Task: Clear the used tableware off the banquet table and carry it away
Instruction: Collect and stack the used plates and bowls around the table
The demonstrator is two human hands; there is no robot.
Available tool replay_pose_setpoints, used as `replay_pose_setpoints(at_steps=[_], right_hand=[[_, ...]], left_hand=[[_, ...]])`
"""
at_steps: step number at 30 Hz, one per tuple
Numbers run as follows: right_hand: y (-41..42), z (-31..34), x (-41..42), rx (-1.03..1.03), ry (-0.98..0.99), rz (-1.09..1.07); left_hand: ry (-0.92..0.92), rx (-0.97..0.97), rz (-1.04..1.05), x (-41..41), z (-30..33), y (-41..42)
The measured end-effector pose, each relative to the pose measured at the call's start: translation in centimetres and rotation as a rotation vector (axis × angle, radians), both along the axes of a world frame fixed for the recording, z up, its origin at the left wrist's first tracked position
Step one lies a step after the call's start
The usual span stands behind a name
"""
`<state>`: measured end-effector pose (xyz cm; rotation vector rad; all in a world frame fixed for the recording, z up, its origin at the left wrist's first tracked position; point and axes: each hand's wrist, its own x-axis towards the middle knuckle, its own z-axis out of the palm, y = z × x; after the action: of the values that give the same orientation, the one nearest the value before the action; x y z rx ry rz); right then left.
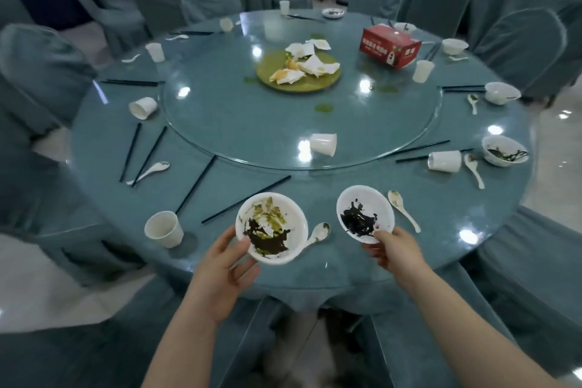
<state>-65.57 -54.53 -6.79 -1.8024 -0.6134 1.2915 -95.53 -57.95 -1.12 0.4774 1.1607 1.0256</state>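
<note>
Head view, early stage of clearing. I had the left hand [220, 265] gripping the rim of a soiled white bowl [271, 228], thumb over the near edge, and the right hand [397, 254] pinching the near rim of a second bowl [365, 213] smeared with dark residue; both bowls sat tilted at the near edge of the round table [346, 265], and I could not tell whether they had cleared the cloth. I judged the task barely begun. Left on the table were a paper cup [164, 229] beside the left bowl, spoons [318, 234] between and right of the bowls, scattered black chopsticks [246, 198], tipped cups, further bowls [504, 150] along the right edge, a green plate [298, 77] of crumpled napkins on the glass turntable [236, 123], and a red box [390, 47].
</note>
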Motion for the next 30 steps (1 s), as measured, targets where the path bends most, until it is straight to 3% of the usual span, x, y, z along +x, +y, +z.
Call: replay_pose_setpoints(at_steps=[4, 9, 15, 20, 30], right_hand=[[-2.0, 5.7, -3.5, 0.143, 0.061, 0.109], [-5.0, 10.0, -7.9, 0.237, -0.042, 0.176], [-8.8, 10.9, -8.8, 0.273, -0.131, 0.028], [-12.6, 11.5, -6.0, 0.236, 0.043, -0.047], [-23.9, 12.6, 6.9, 0.339, -0.110, -0.288]], left_hand=[[-0.023, 0.009, -0.019, -0.4, 0.3, -0.1], [-0.071, 0.036, -0.077, 0.1, 0.6, -0.5], [-0.073, 0.132, -0.248, 2.2, 2.1, -1.8], [-0.105, 0.166, -0.416, 5.5, 3.9, -3.5], [-0.051, 0.319, -0.742, 20.6, 6.1, -10.6]])
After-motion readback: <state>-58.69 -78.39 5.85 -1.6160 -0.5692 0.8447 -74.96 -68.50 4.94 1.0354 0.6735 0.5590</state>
